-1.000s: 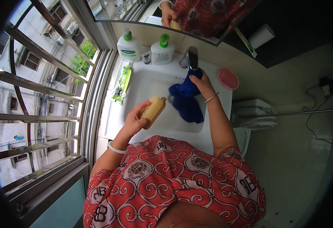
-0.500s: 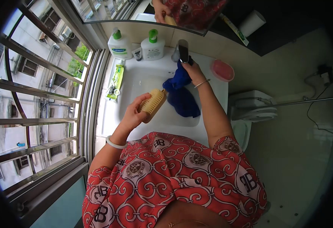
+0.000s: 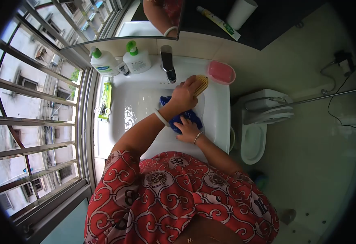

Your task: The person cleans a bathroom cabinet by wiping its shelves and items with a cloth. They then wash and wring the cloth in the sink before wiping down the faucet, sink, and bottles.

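In the white sink (image 3: pixel 121 101) lies a wet, bunched dark blue cloth (image 3: pixel 194 122). My left hand (image 3: pixel 184 95), with a white bangle at the wrist, crosses above it and is closed around a scrubbing brush (image 3: pixel 202 84) with yellowish bristles. The bristles face up and to the right, by the basin's right side. My right hand (image 3: pixel 189 129) rests on the near part of the cloth, fingers spread and pressing it against the basin. Part of the cloth is hidden under both hands and my left forearm.
Behind the basin stands the faucet (image 3: pixel 167 65). Two pump bottles (image 3: pixel 104 64) (image 3: pixel 137 60) and a small tube (image 3: pixel 123 68) are at the back left. A green packet (image 3: pixel 105 101) lies on the left rim, a pink soap dish (image 3: pixel 222 72) at the back right. The toilet (image 3: pixel 254 140) is to the right.
My left hand has carried the brush rightward across the cloth. My right hand has left the faucet and come down onto the cloth, which now lies lower in the basin.
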Motion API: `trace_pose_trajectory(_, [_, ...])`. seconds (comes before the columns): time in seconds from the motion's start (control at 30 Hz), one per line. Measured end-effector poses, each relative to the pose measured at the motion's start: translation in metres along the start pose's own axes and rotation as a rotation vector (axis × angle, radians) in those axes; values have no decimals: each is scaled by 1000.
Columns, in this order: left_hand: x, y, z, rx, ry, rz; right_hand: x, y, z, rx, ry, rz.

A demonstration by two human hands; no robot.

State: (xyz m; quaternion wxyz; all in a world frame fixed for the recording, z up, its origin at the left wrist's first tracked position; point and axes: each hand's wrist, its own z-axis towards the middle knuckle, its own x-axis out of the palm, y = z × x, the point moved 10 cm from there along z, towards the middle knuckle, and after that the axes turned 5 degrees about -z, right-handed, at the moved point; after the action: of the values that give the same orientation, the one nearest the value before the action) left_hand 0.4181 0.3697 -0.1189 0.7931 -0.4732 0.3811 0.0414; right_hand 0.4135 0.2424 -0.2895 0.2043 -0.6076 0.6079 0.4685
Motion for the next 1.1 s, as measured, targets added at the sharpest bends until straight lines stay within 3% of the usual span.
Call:
trace_pose_trajectory(0.2, [25, 31, 61, 104, -118, 250, 4, -13, -16, -43, -9, 56])
trace_pose_trajectory(0.23, [27, 33, 69, 103, -45, 205, 5, -13, -16, -48, -19, 59])
trace_pose_trajectory(0.33, [24, 23, 81, 238, -34, 530, 6, -15, -14, -57, -39, 83])
trace_pose_trajectory(0.43, [19, 19, 74, 228, -104, 578, 4, -15, -11, -80, -71, 107])
trace_pose_trajectory(0.57, [14, 25, 19, 180, -134, 363, 4, -30, 4, -68, -157, 273])
trace_pose_trajectory(0.6, [26, 34, -2, 171, -31, 364, 2, -35, 9, -55, -176, 333])
trace_pose_trajectory(0.63, [36, 45, -28, 160, 72, 362, -11, -31, 9, -80, -266, 287])
trace_pose_trajectory(0.73, [44, 75, -98, 47, 220, 357, -26, -9, 11, -32, -196, -12])
trace_pose_trajectory(0.8, [50, 94, -131, -1, 321, 390, -19, 4, 16, -127, -150, -14])
trace_pose_trajectory(0.87, [52, 127, -147, -242, 429, 373, -19, 11, 16, -245, -147, 64])
trace_pose_trajectory(0.9, [51, 141, -155, -360, 482, 361, -29, 0, 19, -179, -213, 112])
trace_pose_trajectory(1.0, [35, 177, -167, -543, 353, 212, -53, -52, 32, 148, -468, 257])
trace_pose_trajectory(1.07, [39, 209, -187, -931, 100, -486, -20, -91, 53, 371, -758, 448])
trace_pose_trajectory(1.1, [47, 218, -195, -1093, -42, -841, -22, -79, 62, 278, -756, 578])
